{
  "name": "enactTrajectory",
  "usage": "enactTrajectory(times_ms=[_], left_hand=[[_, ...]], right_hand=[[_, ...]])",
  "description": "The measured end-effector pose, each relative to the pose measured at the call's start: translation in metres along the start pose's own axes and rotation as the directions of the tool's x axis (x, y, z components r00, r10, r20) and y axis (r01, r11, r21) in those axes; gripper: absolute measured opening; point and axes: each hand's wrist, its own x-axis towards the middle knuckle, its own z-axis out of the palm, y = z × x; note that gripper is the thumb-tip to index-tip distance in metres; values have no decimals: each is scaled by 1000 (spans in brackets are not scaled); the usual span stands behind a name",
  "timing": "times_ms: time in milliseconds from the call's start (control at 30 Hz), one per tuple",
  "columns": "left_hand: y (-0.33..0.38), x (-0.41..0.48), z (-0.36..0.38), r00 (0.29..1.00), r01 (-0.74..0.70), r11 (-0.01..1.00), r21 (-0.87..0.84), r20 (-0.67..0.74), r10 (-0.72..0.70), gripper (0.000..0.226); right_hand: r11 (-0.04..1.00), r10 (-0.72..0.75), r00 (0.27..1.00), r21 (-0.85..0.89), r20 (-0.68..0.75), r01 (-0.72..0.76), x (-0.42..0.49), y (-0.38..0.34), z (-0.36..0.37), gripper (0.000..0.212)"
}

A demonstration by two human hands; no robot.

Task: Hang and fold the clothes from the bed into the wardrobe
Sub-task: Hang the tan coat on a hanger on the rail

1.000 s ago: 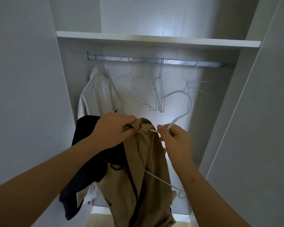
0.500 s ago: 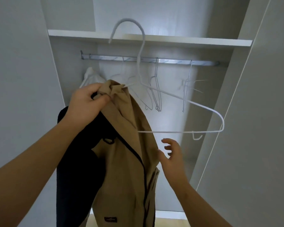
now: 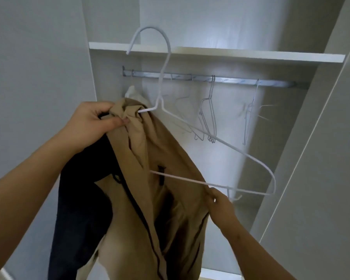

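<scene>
- L hand (image 3: 95,120) raised, fist bunching tan jacket (image 3: 150,178) collar w/ hanger (image 3: 220,142) end inside
- R hand (image 3: 220,205) lower, pinching jacket edge by hanger's bottom bar

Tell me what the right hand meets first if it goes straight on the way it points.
The hanger: its bottom wire crosses just above the right hand, which pinches the jacket by its edge. They may already touch; depth is unclear.
</scene>
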Motion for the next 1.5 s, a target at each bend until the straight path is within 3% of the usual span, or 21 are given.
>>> enactTrajectory(times_ms=[67,267,333,367,433,500,567,633,700,767,833,867,900,933,967,1000,1033,1133,1267,1400,1500], left_hand=[[1,-2,-10,999,0,998,60,46,-3,48],[-7,-5,-31,964,-65,940,335,264,-27,38],[-10,-11,-26,950,-157,814,559,312,-31,6],[-11,-15,-20,951,-224,713,664,308,12,4],[-17,-21,-4,934,-333,579,745,344,95,15],[-18,-26,12,930,-363,529,767,337,149,32],[-20,-30,29,945,-327,509,796,276,176,35],[-20,-34,46,970,-235,530,815,165,176,25],[-18,-36,61,997,-53,632,773,1,82,19],[-17,-35,68,991,71,730,680,-131,25,16],[-17,-35,67,985,95,795,599,-170,11,15],[-15,-35,67,985,86,824,560,-172,14,14],[-13,-36,66,985,73,853,517,-172,20,14],[-11,-37,64,984,66,882,466,-176,20,14],[-9,-37,62,984,65,909,411,-180,11,16],[-7,-37,60,983,64,929,365,-183,4,22],[-5,-37,60,983,57,942,331,-181,4,30],[-4,-33,63,987,8,961,278,-158,38,43],[-3,-31,68,989,-77,929,362,-87,116,47],[5,-27,73,964,-250,852,460,37,263,36],[6,-34,85,968,-251,839,482,113,224,37]], right_hand=[[980,-56,998,189,-42,63,3,4,-12,27],[980,-175,980,77,-96,183,17,10,-42,34],[979,-154,979,116,-135,170,20,8,-48,32],[974,-136,980,159,-148,160,21,5,-51,31],[965,-74,984,238,-165,112,22,-6,-56,30],[955,-19,987,289,-158,65,21,-19,-60,32],[941,27,992,337,-126,18,19,-35,-63,33],[911,53,994,412,-97,-9,13,-53,-63,29],[875,51,998,483,-38,-26,4,-71,-59,28],[850,28,992,520,121,-87,-8,-85,-55,25],[807,-57,962,580,268,-114,-18,-91,-51,19],[802,-110,973,597,203,-34,-20,-88,-52,18],[831,-159,987,545,41,111,-19,-83,-54,18],[877,-204,960,400,-190,265,-17,-76,-58,18],[917,-234,882,209,-408,340,-14,-67,-63,16],[948,-248,811,41,-530,316,-11,-58,-69,16],[970,-230,790,-68,-568,234,-9,-52,-73,29],[973,-172,888,-216,-426,85,0,-37,-81,50],[971,-200,936,-188,-290,149,3,-28,-89,38],[967,-248,938,-123,-244,223,-8,-41,-80,32],[949,-312,923,-122,-227,291,-7,-54,-76,26]])
